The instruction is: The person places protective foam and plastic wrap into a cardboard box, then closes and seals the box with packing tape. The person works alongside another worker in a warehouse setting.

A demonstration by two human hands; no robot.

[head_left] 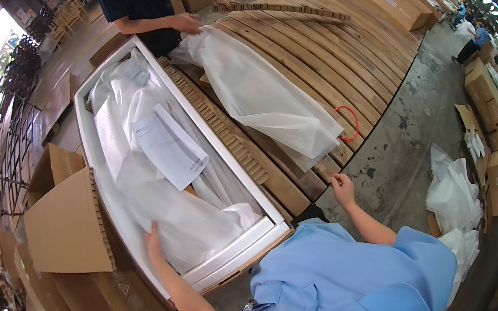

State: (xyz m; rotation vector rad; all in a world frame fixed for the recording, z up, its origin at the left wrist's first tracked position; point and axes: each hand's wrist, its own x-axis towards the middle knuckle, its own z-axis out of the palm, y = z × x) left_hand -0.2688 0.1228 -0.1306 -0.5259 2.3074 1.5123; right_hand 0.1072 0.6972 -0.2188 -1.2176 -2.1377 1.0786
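Observation:
A long carton (288, 233) lined with white foam (87, 144) stands open at the left, packed with parts in translucent white wrap (177, 226). A printed paper sheet (166, 141) lies on the wrap. My left hand (155, 245) rests at the carton's near left side, fingers stretched out against the wrap and foam edge. My right hand (343, 190) hovers off the table's near corner, its fingers curled closed; whatever may be in them is hidden. Ahead of it a foam-wrapped bundle (267, 97) lies on the wooden slats, beside a red cord loop (351, 123).
Across the slatted wooden table (336, 57) a co-worker's hand (186, 23) is near the bundle's far end. Honeycomb cardboard strips (220, 122) lie beside the carton. Open cardboard boxes (68, 230) crowd the left; white foam sheets (452, 192) and cartons are heaped at right.

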